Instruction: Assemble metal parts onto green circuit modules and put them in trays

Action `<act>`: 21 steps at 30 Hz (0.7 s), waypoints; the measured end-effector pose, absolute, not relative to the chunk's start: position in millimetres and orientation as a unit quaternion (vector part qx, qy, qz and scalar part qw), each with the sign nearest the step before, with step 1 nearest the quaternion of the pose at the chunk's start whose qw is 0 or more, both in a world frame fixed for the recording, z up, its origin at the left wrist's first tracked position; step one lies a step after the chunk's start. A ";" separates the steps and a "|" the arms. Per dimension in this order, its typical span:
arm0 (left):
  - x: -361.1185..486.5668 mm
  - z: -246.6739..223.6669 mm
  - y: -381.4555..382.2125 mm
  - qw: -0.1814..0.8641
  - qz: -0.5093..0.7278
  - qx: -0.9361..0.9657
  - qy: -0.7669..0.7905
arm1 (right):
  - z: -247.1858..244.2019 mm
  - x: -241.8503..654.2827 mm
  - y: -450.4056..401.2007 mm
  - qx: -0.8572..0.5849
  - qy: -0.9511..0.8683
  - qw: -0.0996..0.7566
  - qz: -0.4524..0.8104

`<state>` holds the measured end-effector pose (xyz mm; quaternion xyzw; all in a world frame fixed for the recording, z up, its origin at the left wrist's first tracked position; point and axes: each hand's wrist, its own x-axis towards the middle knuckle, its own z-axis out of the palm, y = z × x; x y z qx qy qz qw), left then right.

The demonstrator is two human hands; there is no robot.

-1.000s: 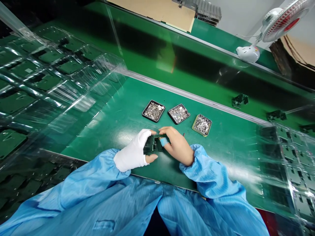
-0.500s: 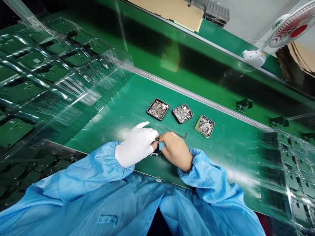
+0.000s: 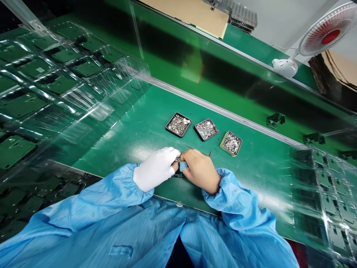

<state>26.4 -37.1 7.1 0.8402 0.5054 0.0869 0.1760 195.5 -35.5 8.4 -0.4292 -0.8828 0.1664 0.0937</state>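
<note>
My left hand (image 3: pixel 156 168), in a white glove with a bare thumb tip, is closed on a small dark part with metal bits (image 3: pixel 177 175). My right hand (image 3: pixel 201 170) is bare, with blue tape on a finger; its fingers pinch the same part from the other side. The two hands meet at the part and hide most of it, so its kind does not show. Just beyond my right hand lies a thin hex key (image 3: pixel 210 153), partly covered by the knuckles.
Three small dishes of shiny metal pieces stand beyond my hands: left (image 3: pixel 178 124), middle (image 3: pixel 206 129), right (image 3: pixel 231 143). Clear plastic trays with green parts (image 3: pixel 61 85) flank me, more at right (image 3: pixel 329 193). A white fan (image 3: pixel 326 35) stands on the shelf behind.
My left index finger, stretched out before, has folded down toward the part. My right hand has shifted slightly and covers more of the hex key. The view has moved a little.
</note>
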 end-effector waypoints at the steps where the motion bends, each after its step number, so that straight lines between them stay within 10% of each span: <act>1: 27.5 6.3 -37.8 0.174 0.092 0.839 0.507 | 10.2 195.1 -35.1 -0.434 -0.881 0.083 0.166; 21: 32.9 1.9 -35.1 0.156 0.097 0.846 0.500 | 9.7 191.9 -35.1 -0.461 -0.867 0.109 0.155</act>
